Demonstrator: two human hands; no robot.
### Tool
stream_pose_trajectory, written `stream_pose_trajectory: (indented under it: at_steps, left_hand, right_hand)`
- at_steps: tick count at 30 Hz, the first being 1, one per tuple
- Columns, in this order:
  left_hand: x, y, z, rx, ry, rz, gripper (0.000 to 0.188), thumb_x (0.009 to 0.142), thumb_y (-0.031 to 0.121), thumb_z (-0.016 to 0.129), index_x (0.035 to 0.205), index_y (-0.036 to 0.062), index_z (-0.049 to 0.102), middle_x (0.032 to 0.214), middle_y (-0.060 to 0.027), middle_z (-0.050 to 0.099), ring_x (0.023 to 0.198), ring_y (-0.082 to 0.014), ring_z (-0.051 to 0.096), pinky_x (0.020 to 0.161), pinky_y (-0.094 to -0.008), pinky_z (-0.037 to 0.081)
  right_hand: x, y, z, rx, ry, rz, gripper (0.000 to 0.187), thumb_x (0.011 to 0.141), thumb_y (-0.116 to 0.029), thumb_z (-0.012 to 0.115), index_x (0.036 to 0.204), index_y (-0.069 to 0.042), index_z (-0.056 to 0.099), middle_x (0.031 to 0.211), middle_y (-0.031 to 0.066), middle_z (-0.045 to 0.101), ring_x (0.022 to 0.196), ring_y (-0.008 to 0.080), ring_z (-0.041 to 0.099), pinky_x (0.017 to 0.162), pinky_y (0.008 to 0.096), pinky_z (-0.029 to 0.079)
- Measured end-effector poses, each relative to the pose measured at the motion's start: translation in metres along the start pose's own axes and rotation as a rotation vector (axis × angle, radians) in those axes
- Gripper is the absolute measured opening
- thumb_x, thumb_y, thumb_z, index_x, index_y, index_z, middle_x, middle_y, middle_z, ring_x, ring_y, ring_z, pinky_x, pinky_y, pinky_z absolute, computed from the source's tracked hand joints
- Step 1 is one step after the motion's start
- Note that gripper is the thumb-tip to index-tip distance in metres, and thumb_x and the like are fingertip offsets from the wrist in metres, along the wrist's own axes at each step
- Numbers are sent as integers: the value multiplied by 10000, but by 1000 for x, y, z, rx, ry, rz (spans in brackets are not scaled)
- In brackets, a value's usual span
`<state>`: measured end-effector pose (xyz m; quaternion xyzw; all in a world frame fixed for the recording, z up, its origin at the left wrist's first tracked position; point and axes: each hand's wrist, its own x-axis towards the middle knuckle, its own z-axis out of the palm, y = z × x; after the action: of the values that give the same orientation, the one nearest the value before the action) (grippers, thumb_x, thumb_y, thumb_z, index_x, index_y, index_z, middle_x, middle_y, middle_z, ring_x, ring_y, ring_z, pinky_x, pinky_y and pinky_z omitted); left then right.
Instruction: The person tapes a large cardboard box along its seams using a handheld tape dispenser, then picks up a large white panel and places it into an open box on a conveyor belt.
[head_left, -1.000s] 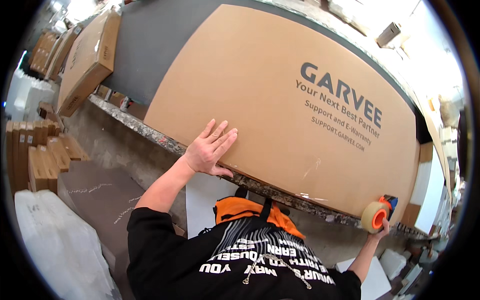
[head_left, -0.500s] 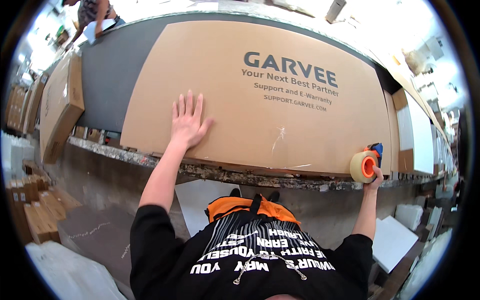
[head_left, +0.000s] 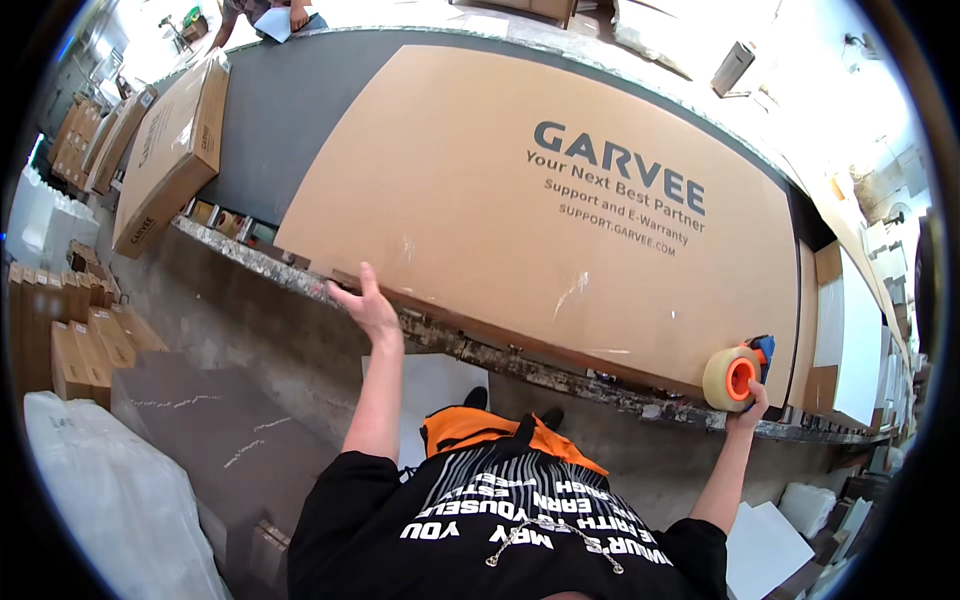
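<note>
Large flat cardboard box (head_left: 540, 220) laid on tabletop (head_left: 290, 100), near edge overhanging. Left hand (head_left: 368, 305) spread flat, pressed on box's near edge. Tape dispenser (head_left: 735, 377) gripped by right hand (head_left: 752, 405) at box's right corner. Taping judged barely begun; near seam left untaped.

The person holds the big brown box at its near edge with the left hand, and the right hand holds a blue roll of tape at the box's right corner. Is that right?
Not quite. In the head view the roll of tape is pale cream with an orange core, not blue; only part of its holder is blue. The rest holds: the left hand rests on the near edge of the big brown box, and the right hand holds the tape at its right corner.
</note>
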<state>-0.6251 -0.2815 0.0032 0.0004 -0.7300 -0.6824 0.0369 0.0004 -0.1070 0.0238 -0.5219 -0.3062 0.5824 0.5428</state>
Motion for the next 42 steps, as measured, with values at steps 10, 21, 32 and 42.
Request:
stream_pose_trajectory:
  at_steps: [10,21,32,42]
  left_hand:
    - [-7,14,63,-103,28,-139,1054,832,198,745,1468,-128,-29,1480,-294,251,1257,-341,458,1058,-408,419]
    - [97,17,151,1008,-143,312,1111,810,578,644,1474,-120,90,1516,-355,120,1424,-485,121,1176,-521,136]
    - [-256,50,155,701,-1037,1121,779,893,385,588,1418,-123,316,1524,-336,179,1442,-447,150,1189,-483,143]
    - [-258,55,155,875,-921,1073,692,911,398,550,1381,-89,404,1457,-263,388,1384,-420,322,1162,-474,243]
  right_hand:
    - [-42,1,31,40,143,23,330,762,-222,599,1010,-7,638,953,105,683,861,217,666,804,348,545]
    - [-88,28,159,-131,15,-191,448,820,-118,607,1253,-9,562,1068,45,618,956,121,563,873,261,442]
    - [55,-11,195,-165,-78,-102,550,872,-182,597,1382,-28,459,1174,71,589,1044,141,553,921,296,444]
    - [269,-59,195,-1555,-113,-525,595,918,-430,506,1368,-41,483,1364,156,443,1253,288,375,1045,426,303]
